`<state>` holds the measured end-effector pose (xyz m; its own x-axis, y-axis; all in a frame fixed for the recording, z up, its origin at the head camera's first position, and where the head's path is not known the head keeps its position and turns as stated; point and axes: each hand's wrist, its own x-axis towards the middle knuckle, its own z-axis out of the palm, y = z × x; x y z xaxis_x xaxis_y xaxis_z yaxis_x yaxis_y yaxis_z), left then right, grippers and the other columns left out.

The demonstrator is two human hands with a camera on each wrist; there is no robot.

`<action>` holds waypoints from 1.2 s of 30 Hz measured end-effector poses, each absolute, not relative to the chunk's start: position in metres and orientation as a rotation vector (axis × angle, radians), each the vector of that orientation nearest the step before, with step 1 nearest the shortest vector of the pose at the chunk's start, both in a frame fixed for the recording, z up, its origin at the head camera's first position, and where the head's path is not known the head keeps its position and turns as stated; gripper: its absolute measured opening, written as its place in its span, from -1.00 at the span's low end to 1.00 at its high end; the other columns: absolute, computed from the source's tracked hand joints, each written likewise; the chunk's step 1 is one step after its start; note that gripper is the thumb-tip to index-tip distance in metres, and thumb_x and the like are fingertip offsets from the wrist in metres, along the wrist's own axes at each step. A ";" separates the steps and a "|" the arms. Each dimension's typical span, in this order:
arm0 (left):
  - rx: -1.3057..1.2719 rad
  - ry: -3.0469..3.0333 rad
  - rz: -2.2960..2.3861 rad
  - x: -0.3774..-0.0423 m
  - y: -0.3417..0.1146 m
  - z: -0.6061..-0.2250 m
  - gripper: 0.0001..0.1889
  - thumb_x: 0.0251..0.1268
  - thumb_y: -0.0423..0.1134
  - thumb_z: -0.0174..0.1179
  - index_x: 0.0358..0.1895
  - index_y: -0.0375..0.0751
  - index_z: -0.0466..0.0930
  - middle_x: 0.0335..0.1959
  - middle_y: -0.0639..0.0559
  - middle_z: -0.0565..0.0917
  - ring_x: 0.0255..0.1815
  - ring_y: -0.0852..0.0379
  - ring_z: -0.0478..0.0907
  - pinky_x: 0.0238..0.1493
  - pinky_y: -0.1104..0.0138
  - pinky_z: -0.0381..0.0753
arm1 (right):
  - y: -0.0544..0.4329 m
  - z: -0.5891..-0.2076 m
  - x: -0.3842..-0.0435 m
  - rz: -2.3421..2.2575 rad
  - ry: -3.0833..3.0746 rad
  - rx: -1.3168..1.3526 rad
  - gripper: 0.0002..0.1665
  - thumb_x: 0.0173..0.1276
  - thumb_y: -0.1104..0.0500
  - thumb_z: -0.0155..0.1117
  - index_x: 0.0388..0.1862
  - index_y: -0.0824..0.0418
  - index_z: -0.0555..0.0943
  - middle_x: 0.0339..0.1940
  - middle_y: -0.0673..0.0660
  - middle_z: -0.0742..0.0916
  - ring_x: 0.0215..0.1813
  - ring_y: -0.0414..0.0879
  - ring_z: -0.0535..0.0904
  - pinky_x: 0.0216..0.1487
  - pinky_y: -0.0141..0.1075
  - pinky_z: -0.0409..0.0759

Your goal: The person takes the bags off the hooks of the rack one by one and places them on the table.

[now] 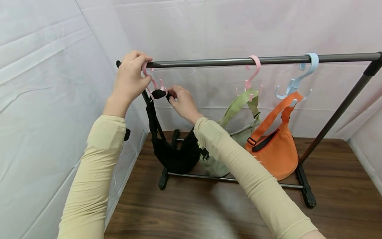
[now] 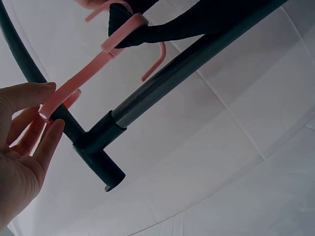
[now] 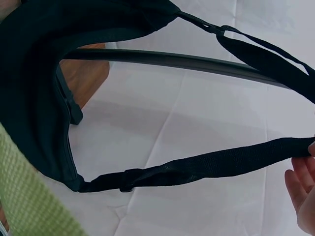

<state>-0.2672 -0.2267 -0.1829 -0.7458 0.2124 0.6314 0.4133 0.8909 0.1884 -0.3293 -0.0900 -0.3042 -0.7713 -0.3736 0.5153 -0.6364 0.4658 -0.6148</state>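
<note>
At the left end of the rack's dark rail (image 1: 206,62), my left hand (image 1: 131,76) holds the curved top of a pink hook hanger (image 2: 81,76), with thumb and fingers around it. A black bag (image 1: 173,159) hangs below by its wide strap (image 3: 216,160), which passes over the hanger's lower prongs. Beside those prongs, my right hand (image 1: 183,103) pinches the strap between thumb and fingers. The right wrist view shows only part of that hand, at its right edge. In the left wrist view the strap lies looped over one prong.
Further right on the rail, a second pink hook hanger (image 1: 253,71) carries a pale green bag (image 1: 219,166), partly behind my right forearm. A light blue hook hanger (image 1: 311,66) carries an orange bag (image 1: 279,156). The rack's feet (image 1: 308,196) stand on a wooden floor (image 1: 179,212), with white sheeting (image 1: 209,30) behind.
</note>
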 end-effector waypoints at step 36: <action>-0.519 -2.356 -0.449 -0.274 -0.228 -0.186 -0.67 -0.06 -0.59 0.12 -0.11 -0.47 0.56 -0.09 -0.24 0.54 -0.08 -0.15 0.39 -0.07 0.15 0.36 | -0.080 -0.250 -0.321 0.946 -2.151 0.994 -0.80 0.29 0.34 0.02 -0.28 0.27 0.62 -0.31 0.10 0.63 -0.36 -0.15 0.42 -0.32 -0.41 0.37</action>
<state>-0.2740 -0.2280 -0.1865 -0.6932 0.2438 0.6783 0.4760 0.8615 0.1768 -0.3211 -0.0805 -0.2504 -0.5529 -0.3949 0.7337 -0.8076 0.4707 -0.3552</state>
